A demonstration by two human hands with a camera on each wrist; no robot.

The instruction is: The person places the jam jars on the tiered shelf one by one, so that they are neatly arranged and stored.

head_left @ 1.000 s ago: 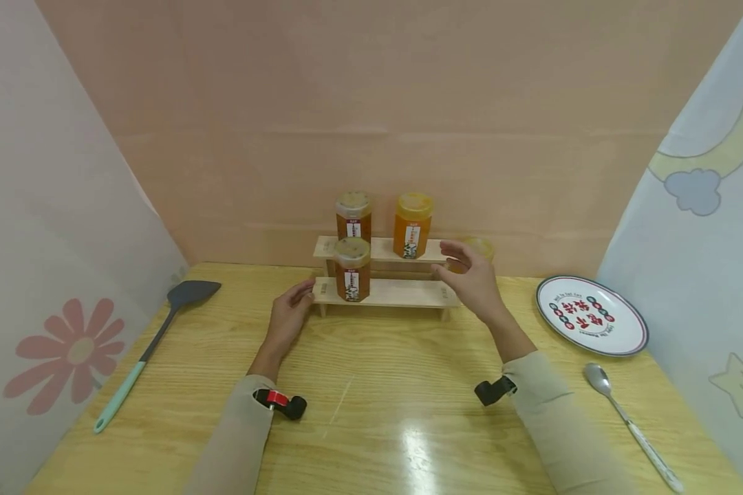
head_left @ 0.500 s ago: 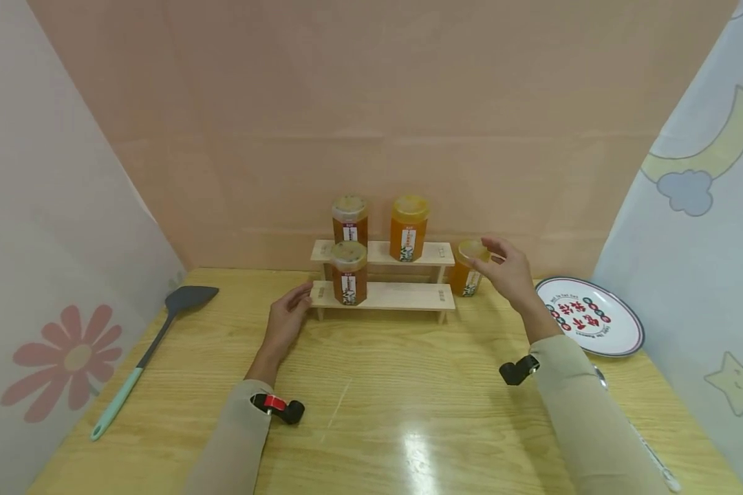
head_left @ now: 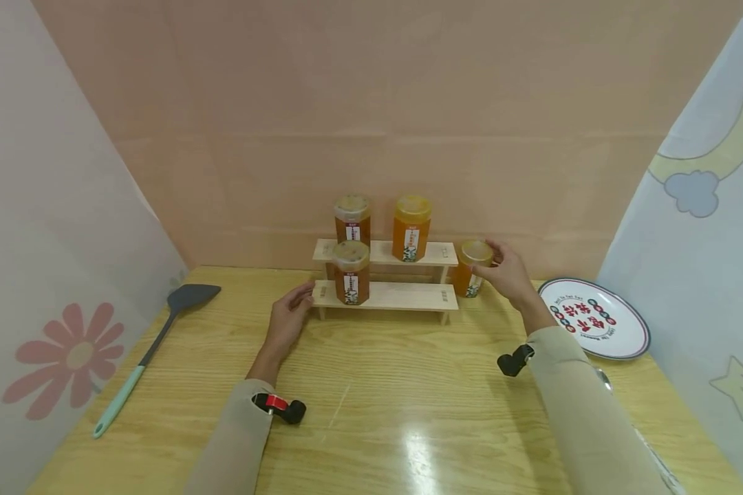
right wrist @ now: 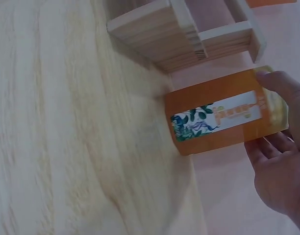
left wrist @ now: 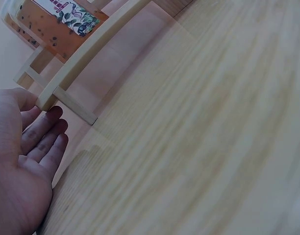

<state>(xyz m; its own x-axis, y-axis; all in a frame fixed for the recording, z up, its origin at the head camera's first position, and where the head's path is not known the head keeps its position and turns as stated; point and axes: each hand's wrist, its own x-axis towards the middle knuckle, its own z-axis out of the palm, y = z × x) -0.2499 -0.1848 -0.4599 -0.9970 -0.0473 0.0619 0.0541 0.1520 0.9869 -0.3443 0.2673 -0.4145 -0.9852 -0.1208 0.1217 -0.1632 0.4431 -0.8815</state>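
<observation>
My right hand (head_left: pixel 509 276) grips an orange jar (head_left: pixel 468 278) by its pale yellow lid, thumb on the near side and fingers behind. The jar is upright on the table, at the right end of a two-step wooden rack (head_left: pixel 402 295). My left hand (head_left: pixel 288 315) pinches the left end of the rack's lower step; the left wrist view shows the thumb at the board's edge and the other fingers loosely extended below it. A brown jar (head_left: pixel 352 283) stands on the lower step. On the upper step are another brown jar (head_left: pixel 352 218) and an orange jar (head_left: pixel 411 237).
A spatula (head_left: pixel 155 337) with a mint handle lies on the left side of the table. At the right is an oval plate (head_left: pixel 594 317) with red print. The right sleeve partly covers a spoon (head_left: pixel 650 450). A pinkish backdrop (head_left: pixel 371 103) rises behind the rack.
My right hand has moved right from in front of the orange jar to its right side, and its thumb and fingers have come together round the lid. The left hand stays at the rack.
</observation>
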